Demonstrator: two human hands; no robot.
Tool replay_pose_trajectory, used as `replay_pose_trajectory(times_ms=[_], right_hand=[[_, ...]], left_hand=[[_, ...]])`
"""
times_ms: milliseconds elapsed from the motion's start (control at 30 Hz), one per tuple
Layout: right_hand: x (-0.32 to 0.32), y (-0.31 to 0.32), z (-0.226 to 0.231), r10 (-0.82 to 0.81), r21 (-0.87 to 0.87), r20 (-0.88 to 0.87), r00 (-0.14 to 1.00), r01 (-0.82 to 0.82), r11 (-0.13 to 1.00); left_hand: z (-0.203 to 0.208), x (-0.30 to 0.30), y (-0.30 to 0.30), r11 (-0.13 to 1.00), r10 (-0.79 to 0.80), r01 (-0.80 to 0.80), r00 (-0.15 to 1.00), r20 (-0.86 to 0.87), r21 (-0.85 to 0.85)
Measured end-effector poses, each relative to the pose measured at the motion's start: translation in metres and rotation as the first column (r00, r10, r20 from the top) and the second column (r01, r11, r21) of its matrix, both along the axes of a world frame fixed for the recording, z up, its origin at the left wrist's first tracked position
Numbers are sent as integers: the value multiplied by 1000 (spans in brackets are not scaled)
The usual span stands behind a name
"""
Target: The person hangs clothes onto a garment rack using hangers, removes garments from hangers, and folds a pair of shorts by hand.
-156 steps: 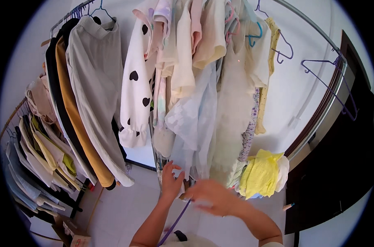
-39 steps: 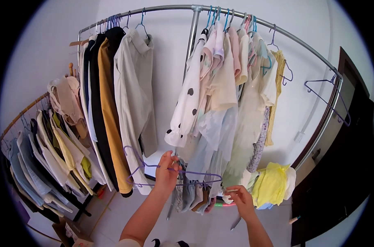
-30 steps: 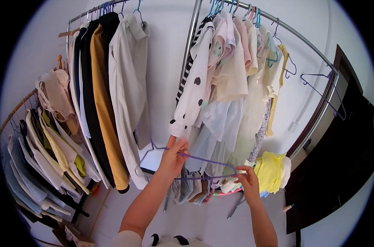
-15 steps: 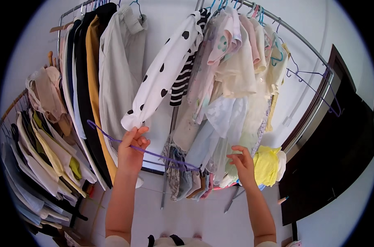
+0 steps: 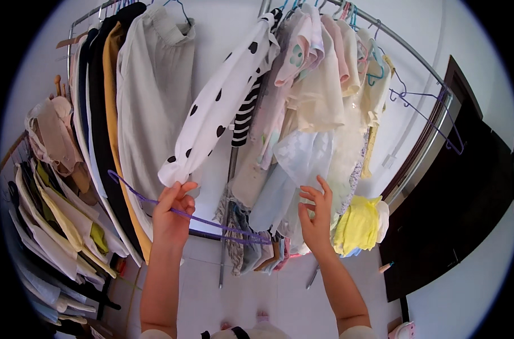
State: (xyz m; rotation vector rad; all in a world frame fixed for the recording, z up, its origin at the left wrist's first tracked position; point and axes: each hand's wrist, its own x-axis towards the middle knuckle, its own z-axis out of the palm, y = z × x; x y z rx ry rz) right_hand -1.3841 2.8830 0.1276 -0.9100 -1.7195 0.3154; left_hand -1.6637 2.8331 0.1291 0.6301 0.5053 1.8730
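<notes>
A purple clothes hanger (image 5: pixel 212 223) is gripped in my left hand (image 5: pixel 172 217), its hook pointing left and its body stretching right. Just above those fingertips hangs the lower end of a white garment with black hearts (image 5: pixel 212 101); whether the fingers pinch it or only touch it, I cannot tell. That garment slants down from the rail, beside a black-and-white striped sleeve (image 5: pixel 246 116). My right hand (image 5: pixel 318 217) is raised with fingers apart and holds nothing. Behind it hang a pale blue sheer garment (image 5: pixel 305 155) and other light clothes.
A metal clothes rail (image 5: pixel 404 51) runs across the top, with empty purple hangers (image 5: pixel 432 107) at its right end. Grey trousers (image 5: pixel 155 85) hang at left, more clothes (image 5: pixel 65 220) lower left. A yellow cloth (image 5: pixel 357 226) and a dark door (image 5: pixel 449 214) are at right.
My right hand has moved left and up, its fingers still apart. My left hand has shifted slightly left and down with the hanger. The whole view has shifted a little.
</notes>
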Motion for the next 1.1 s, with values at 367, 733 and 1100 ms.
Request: replay_pose_trajectory(times_ms=[367, 733, 1100], right_hand=[[7, 19, -18, -47, -99, -183, 982, 29, 995], [-6, 66, -60, 53, -110, -137, 989, -69, 992], [125, 75, -28, -75, -52, -704, 706, 55, 997]], left_hand=[[1, 18, -12, 999, 22, -22, 1000, -6, 24], [1, 43, -17, 996, 60, -61, 998, -18, -60], [-6, 54, -6, 991, 110, -113, 993, -40, -78]])
